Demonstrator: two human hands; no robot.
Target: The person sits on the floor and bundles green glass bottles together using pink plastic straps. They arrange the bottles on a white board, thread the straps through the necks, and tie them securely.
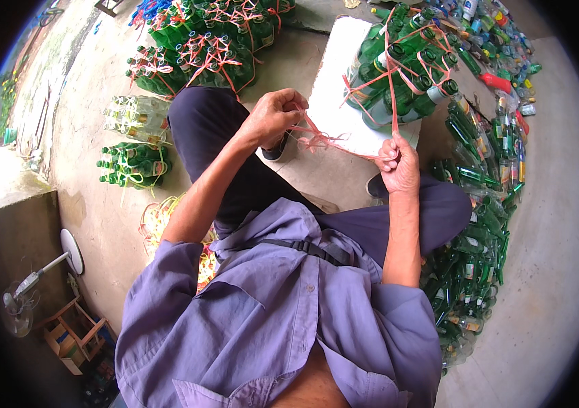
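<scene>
A bundle of green glass bottles (401,71), bound with pink plastic twine (390,66), stands on a white board (338,66) before me. My right hand (399,160) is closed on the twine just below the bundle, and a strand runs taut from it up over the bottle necks. From that hand the twine also stretches leftward, with a loose, frayed tangle (320,140) about midway. My left hand (278,115) pinches its other part between thumb and fingers, above my bent left knee. The far side of the bundle is hidden.
More tied green bottles (207,51) stand at the upper left, with bundles of clear bottles (139,120) and small green bottles (134,166) below them. Loose green bottles (473,255) lie along my right side. Coloured twine (159,219) lies at my left; a pedestal fan (39,275) is farther off.
</scene>
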